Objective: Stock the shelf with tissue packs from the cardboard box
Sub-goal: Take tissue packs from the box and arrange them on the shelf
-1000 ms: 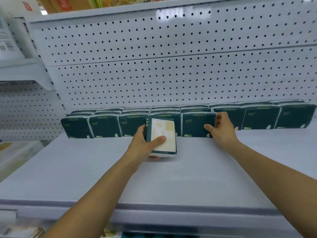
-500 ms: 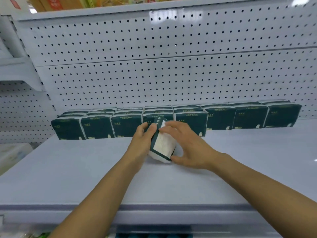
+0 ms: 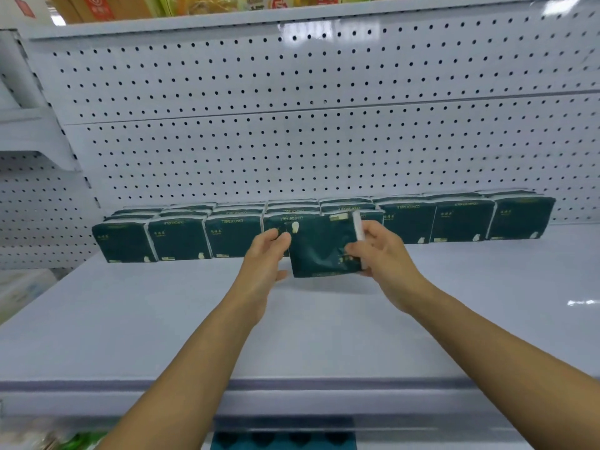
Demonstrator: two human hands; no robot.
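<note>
A dark green tissue pack (image 3: 319,246) stands upright on the white shelf (image 3: 324,326), in front of the row of tissue packs (image 3: 181,238) lined along the pegboard back. My right hand (image 3: 381,251) grips the pack's right end, thumb on its front face. My left hand (image 3: 266,258) is at the pack's left edge with relaxed fingers touching it. The cardboard box is out of view.
The white pegboard (image 3: 292,141) rises behind the row. Colourful goods (image 3: 227,3) sit on the shelf above. A neighbouring shelf unit (image 3: 29,138) stands at left. More goods show below the shelf's front edge (image 3: 282,441).
The pack went from my left hand's grip to my right hand. It turned from showing its pale face to its dark green front, and moved back toward the row.
</note>
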